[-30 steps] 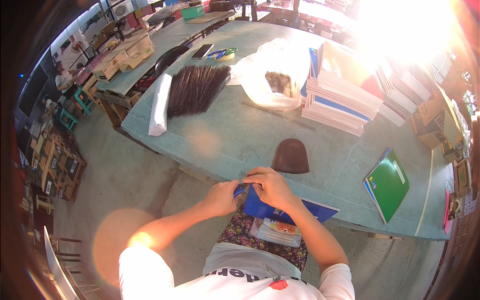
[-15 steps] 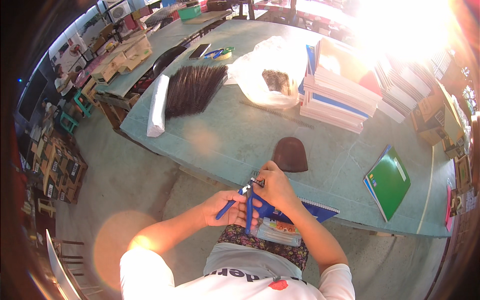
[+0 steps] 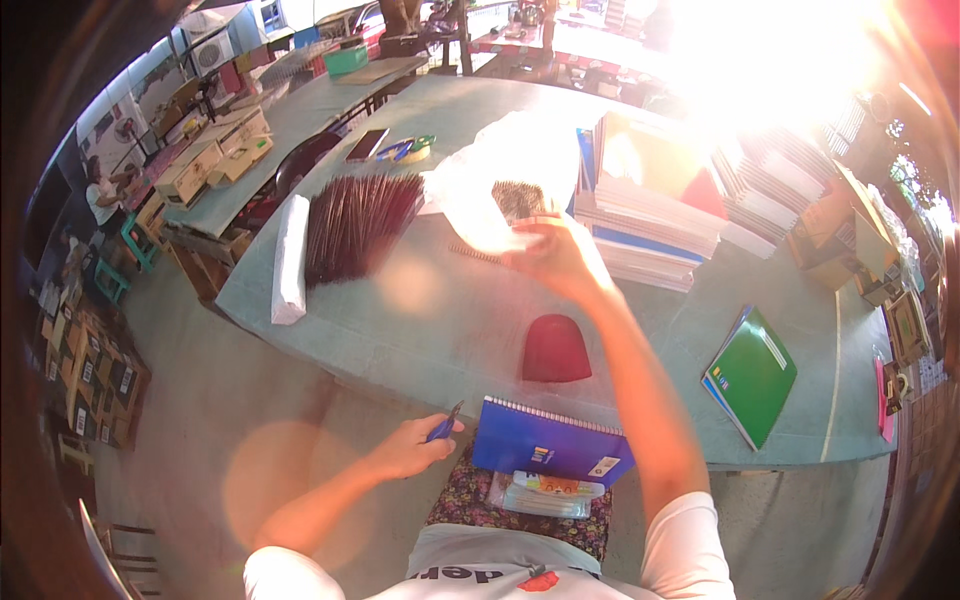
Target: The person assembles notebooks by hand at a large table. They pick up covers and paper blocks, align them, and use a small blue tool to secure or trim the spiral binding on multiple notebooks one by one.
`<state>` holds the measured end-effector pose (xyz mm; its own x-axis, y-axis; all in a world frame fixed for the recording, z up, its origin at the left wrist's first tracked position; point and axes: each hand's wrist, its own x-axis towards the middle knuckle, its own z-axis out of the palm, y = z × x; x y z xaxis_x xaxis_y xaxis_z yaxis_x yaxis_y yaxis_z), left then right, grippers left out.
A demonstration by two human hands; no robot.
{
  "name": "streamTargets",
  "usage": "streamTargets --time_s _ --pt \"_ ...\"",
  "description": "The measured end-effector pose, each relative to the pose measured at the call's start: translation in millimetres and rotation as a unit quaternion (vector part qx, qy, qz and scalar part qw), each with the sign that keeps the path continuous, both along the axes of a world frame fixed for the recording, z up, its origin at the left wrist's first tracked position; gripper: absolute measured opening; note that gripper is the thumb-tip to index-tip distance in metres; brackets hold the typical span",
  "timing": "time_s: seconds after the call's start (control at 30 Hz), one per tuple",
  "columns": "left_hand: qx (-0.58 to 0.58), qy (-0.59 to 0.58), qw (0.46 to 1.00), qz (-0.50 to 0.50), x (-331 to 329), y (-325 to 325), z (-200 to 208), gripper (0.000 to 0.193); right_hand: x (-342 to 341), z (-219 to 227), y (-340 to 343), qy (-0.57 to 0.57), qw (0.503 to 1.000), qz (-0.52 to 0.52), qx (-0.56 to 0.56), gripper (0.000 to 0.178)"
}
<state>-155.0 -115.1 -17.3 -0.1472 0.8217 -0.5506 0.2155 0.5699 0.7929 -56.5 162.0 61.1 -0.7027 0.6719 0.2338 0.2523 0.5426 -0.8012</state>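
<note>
Reaching farther away than half a second ago, the right hand (image 3: 555, 255) is leaving the blue notebook for the far side, while the left hand (image 3: 415, 447) is drawing off leftward with the pliers (image 3: 443, 428). Largest, the table (image 3: 430, 350) is spreading across the scene. Notebook stacks (image 3: 640, 240) are standing on its far right; left of them, a plastic bag (image 3: 470, 195) is lying open, showing coils (image 3: 515, 200) inside. The blue notebook (image 3: 545, 440) is lying at the near edge, over the lap, well apart from the right hand and just right of the left one. A red pad (image 3: 556, 350) is resting beyond it. The left fingers are clenching the pliers, smallest here; the right fingers are curling near the bag's mouth, and whether they are grasping anything I cannot tell.
</note>
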Motion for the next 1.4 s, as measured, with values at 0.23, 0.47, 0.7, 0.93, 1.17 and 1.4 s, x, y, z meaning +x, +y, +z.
streamTargets --time_s 0.23,0.47,0.7,0.93,1.17,1.4 --pt "0.119 0.146 0.98 0.068 -14 13 -7 0.033 92 -16 -65 -0.192 0.966 0.158 0.065 0.055" --pt "0.217 0.179 0.951 0.125 -45 55 -9 0.03 253 -38 -83 -0.27 0.959 -0.082 -0.025 0.027" --pt "0.277 0.308 0.906 0.086 -26 102 -11 0.028 358 92 -32 -0.145 0.836 -0.422 0.319 0.037" --pt "0.287 0.522 0.801 0.055 -27 127 -66 0.04 336 4 120 -0.187 0.854 -0.475 0.099 0.041" --pt "0.264 0.558 0.774 0.14 -28 125 -78 0.041 308 -146 87 -0.275 0.811 -0.467 0.219 0.03" --pt "0.264 0.511 0.806 0.139 -29 125 -80 0.039 193 -4 127 0.044 0.855 -0.29 0.428 0.029"
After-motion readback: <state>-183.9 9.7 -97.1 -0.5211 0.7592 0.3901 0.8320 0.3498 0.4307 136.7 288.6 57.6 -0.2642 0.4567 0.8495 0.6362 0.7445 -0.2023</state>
